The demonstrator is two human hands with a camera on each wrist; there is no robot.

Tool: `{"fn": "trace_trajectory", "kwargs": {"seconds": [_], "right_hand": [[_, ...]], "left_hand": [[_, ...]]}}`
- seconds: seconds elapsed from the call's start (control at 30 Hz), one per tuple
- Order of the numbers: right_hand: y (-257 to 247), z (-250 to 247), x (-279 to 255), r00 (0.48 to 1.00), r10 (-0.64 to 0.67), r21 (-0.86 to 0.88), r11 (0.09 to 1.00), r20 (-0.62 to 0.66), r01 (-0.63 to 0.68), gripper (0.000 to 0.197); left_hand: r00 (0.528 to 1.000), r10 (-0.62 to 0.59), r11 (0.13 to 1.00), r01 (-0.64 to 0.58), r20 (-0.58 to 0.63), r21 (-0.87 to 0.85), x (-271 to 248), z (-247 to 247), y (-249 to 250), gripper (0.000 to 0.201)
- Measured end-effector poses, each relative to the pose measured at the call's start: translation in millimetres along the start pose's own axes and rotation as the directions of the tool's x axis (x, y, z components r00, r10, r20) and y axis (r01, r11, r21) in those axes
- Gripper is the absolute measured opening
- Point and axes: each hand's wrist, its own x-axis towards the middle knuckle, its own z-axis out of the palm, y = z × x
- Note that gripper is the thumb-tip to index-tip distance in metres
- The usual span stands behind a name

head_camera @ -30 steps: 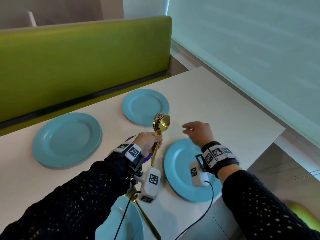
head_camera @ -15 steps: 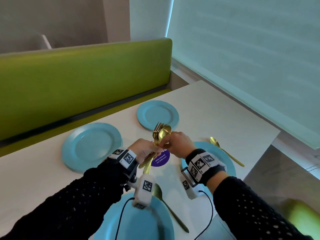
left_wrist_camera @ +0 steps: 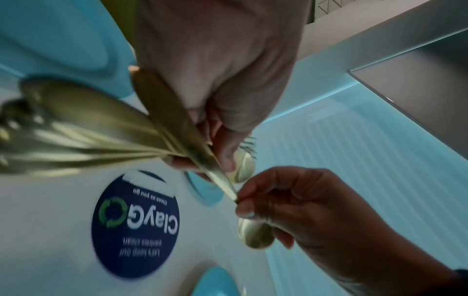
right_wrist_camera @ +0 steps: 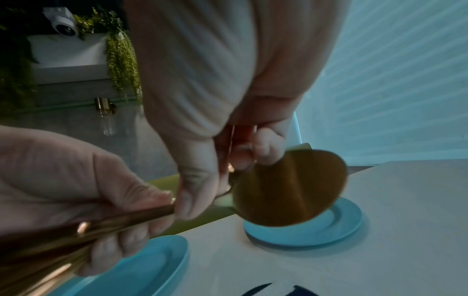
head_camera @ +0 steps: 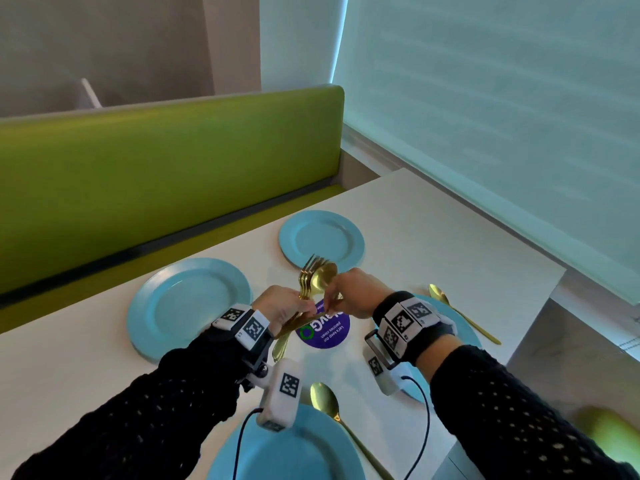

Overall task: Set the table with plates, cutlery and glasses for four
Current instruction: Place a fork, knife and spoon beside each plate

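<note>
My left hand (head_camera: 294, 306) grips a bundle of gold forks and spoons (head_camera: 313, 277) upright over the middle of the white table (head_camera: 433, 244). My right hand (head_camera: 334, 301) meets it and pinches one gold spoon (right_wrist_camera: 288, 188) near its neck. That spoon's handle (left_wrist_camera: 177, 124) still runs under my left hand (left_wrist_camera: 217, 156). The right hand (left_wrist_camera: 243, 202) pinches it with thumb and forefinger. Blue plates lie at the far side (head_camera: 322, 237), left (head_camera: 187, 306), right (head_camera: 465, 329) and near edge (head_camera: 304, 455). One gold spoon (head_camera: 462, 318) lies right of the right plate and another (head_camera: 341, 422) beside the near plate.
A round purple sticker (head_camera: 325, 334) marks the table's centre under my hands. A green bench (head_camera: 156, 174) runs along the far side. A blind-covered window (head_camera: 502, 116) is on the right, and the table's right edge (head_camera: 540, 306) drops off.
My right hand came left from beside the right plate to the bundle and took hold of a spoon. A spoon now shows beside the right plate. The head view tilted up.
</note>
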Motion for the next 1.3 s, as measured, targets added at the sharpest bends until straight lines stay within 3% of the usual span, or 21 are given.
{"fn": "trace_trajectory", "kwargs": {"seconds": [0.1, 0.2, 0.4, 0.5, 0.6, 0.93, 1.23, 1.3], "right_hand": [[25.6, -2.3, 29.4, 0.999, 0.046, 0.015, 0.999, -0.020, -0.046, 0.017], [61.0, -7.2, 60.6, 0.977, 0.183, 0.119, 0.978, -0.111, -0.170, 0.015], [128.3, -18.7, 120.2, 0.826, 0.490, 0.354, 0.852, -0.281, -0.385, 0.013], [151.2, -21.9, 145.5, 0.746, 0.595, 0.412, 0.785, -0.299, -0.462, 0.017], [168.4, -21.3, 169.4, 0.709, 0.644, 0.411, 0.752, -0.288, -0.515, 0.019], [198.9, -8.7, 208.5, 0.678, 0.706, 0.314, 0.703, -0.205, -0.638, 0.021], [198.8, 4.9, 218.9, 0.687, 0.701, 0.344, 0.704, -0.193, -0.622, 0.023], [200.1, 6.6, 220.8, 0.663, 0.717, 0.363, 0.688, -0.213, -0.628, 0.023]], "left_hand": [[0.994, 0.010, 1.000, -0.011, -0.105, -0.006, 26.3, -16.9, 5.3, 0.010], [0.980, -0.014, 0.998, 0.001, -0.200, -0.064, 47.6, -34.4, 10.8, 0.015], [0.966, -0.038, 0.994, 0.011, -0.257, -0.106, 86.7, -52.5, 21.0, 0.014], [0.965, -0.041, 0.989, 0.003, -0.260, -0.145, 102.2, -52.8, 24.5, 0.012], [0.968, -0.041, 0.987, 0.001, -0.246, -0.162, 116.4, -52.1, 27.1, 0.012], [0.975, -0.050, 0.980, 0.006, -0.216, -0.200, 153.4, -53.2, 28.4, 0.010], [0.984, -0.044, 0.971, 0.001, -0.174, -0.238, 163.4, -42.8, 30.5, 0.010], [0.985, -0.048, 0.970, 0.006, -0.167, -0.243, 165.0, -41.6, 30.2, 0.010]]}}
